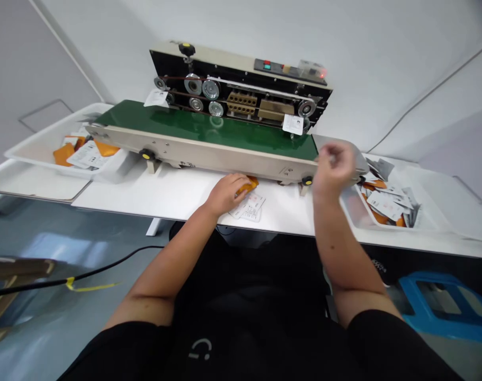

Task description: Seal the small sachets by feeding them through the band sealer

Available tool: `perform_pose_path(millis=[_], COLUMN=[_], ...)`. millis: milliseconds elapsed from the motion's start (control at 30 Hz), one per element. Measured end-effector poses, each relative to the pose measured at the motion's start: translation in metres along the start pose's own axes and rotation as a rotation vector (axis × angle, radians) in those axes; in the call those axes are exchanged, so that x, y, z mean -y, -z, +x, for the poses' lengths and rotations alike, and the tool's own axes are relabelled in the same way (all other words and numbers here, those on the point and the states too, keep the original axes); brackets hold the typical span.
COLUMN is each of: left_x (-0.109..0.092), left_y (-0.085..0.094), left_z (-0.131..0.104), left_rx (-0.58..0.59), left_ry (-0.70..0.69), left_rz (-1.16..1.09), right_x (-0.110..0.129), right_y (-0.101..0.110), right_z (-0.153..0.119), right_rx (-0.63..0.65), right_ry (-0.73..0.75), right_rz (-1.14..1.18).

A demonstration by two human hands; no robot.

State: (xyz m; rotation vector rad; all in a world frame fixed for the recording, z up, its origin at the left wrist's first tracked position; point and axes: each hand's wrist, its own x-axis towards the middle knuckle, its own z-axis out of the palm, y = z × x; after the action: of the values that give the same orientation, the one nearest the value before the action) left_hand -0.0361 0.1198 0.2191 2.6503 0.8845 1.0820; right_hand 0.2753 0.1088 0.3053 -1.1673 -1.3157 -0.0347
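My left hand (227,193) rests on the table just in front of the sealing machine, its fingers curled over an orange packet (248,185). Under and beside that packet lie several white printed packets (252,206). My right hand (337,165) is raised over the right end of the conveyor, fingers closed, slightly blurred, with no packet visible in them. A white packet (293,124) stands at the sealer's right end, near the pulley. Another white packet (157,98) sticks out at its left end. The green conveyor belt (209,132) runs between them.
A white bin (352,206) of grey, orange and white packets stands on the right. On the left, another bin (16,152) holds orange and white packets. Below are a blue plastic stool (443,323), a black cable (106,265) and a wooden piece (10,296).
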Motion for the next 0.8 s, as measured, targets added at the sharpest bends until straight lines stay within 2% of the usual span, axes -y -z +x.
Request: perform_pose_path(millis=[33,133,200,267,400,500,600,700,800], left_x=[0.000,-0.002,-0.003,-0.002,-0.003,-0.007,-0.012,-0.014,-0.015], left_y=[-0.001,-0.003,-0.006,-0.007,-0.007,-0.004,0.000,0.003,0.004], left_z=[0.000,0.000,-0.001,-0.002,-0.004,-0.004,-0.003,-0.001,-0.001], left_rx=[0.013,0.047,0.048,0.028,-0.001,-0.008,0.037,0.113,0.157], left_ry=[0.024,0.067,0.081,0.099,0.123,0.112,0.073,-0.002,-0.059], left_rz=[0.005,-0.002,-0.013,-0.014,0.005,0.013,-0.013,-0.067,-0.100], right_x=[0.011,0.032,0.033,0.025,0.011,0.011,0.014,0.015,0.013], right_y=[-0.003,-0.015,-0.020,-0.022,-0.021,-0.020,-0.017,-0.013,-0.009], right_z=[-0.034,-0.112,-0.138,-0.148,-0.151,-0.151,-0.150,-0.149,-0.152], right_rx=[0.105,0.631,0.863,0.966,0.938,0.866,0.788,0.665,0.487], right_ry=[0.026,0.113,0.108,0.054,-0.022,-0.028,-0.038,-0.107,-0.265], right_rz=[-0.008,-0.059,-0.119,-0.163,-0.166,-0.146,-0.112,-0.057,0.037])
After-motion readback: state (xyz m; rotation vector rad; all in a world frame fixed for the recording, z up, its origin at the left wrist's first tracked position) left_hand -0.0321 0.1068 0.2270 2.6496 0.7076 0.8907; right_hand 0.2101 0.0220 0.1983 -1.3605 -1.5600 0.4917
